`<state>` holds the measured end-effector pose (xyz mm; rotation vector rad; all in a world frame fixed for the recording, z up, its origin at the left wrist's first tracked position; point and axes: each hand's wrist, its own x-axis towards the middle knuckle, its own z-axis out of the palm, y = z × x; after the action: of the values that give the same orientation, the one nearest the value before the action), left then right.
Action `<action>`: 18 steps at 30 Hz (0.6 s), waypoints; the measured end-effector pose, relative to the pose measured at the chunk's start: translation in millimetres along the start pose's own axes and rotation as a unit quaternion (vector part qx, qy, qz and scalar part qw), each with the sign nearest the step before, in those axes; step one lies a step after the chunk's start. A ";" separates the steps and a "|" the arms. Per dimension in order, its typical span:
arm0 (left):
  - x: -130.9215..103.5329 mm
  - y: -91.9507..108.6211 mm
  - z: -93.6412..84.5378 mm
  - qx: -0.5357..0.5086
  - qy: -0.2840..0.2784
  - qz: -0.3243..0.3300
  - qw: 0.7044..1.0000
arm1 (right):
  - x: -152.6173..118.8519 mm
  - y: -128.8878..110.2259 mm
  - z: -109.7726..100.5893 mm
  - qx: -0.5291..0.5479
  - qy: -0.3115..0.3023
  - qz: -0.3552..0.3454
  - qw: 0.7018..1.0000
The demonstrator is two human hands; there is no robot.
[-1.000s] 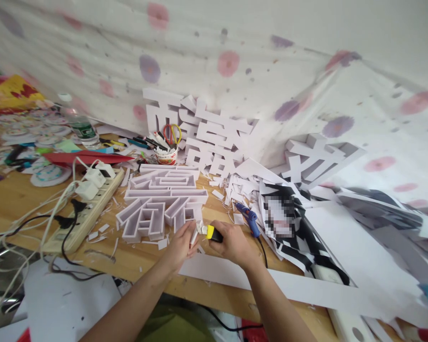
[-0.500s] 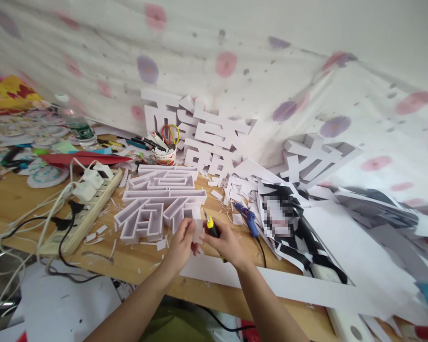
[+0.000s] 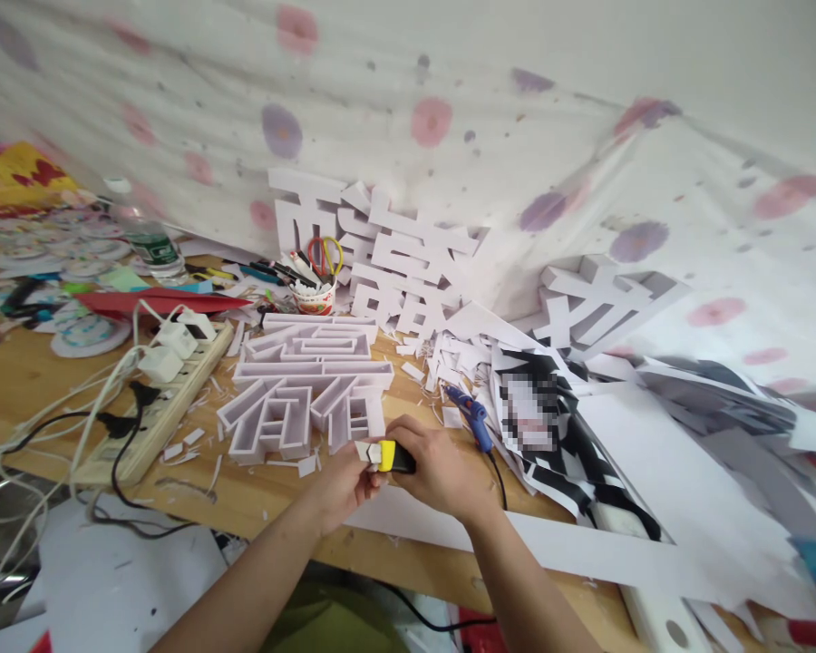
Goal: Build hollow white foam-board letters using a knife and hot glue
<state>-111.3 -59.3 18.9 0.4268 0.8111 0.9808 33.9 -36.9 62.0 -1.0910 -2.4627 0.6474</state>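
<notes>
My right hand (image 3: pixel 441 467) is closed around a black and yellow utility knife (image 3: pixel 386 456), its tip end pointing left. Pinched in the fingers of my left hand (image 3: pixel 340 490) is a small white board piece (image 3: pixel 362 449), now mostly hidden by the knife and fingers. The knife's front end lies against or very close to that piece; exact contact is hard to make out. Just beyond both hands lies a white hollow letter form (image 3: pixel 313 370) with upright walls. A long white board strip (image 3: pixel 537 535) runs beneath and to the right of my hands.
A blue glue gun (image 3: pixel 474 417) lies to the right beside white scraps (image 3: pixel 452 358). On the left is a power strip (image 3: pixel 170 399) with plugs and cables. Behind stand a cup (image 3: pixel 315 299) of pens and scissors, a bottle (image 3: pixel 153 245) and finished white letters (image 3: pixel 422 254).
My right hand has turned the knife from upright to pointing left and brought it over the white piece. My left hand has shifted slightly down and left, still holding the piece.
</notes>
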 end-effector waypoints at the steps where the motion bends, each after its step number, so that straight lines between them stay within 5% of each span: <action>1: -0.3 0.8 0.2 -0.012 0.000 -0.003 1.000 | -0.2 1.2 1.9 -0.003 0.015 -0.001 1.000; 7: 1.9 6.3 -1.6 -0.029 0.028 0.055 0.998 | -3.8 12.4 8.6 -0.012 0.145 0.067 0.987; 18: 2.6 2.0 5.5 -0.014 0.086 0.113 0.990 | -12.0 -0.8 33.6 -0.135 0.023 0.101 0.985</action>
<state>-107.4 -55.9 22.7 0.4194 0.9161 1.2509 24.2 -55.2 33.0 -1.4551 -2.4709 0.3428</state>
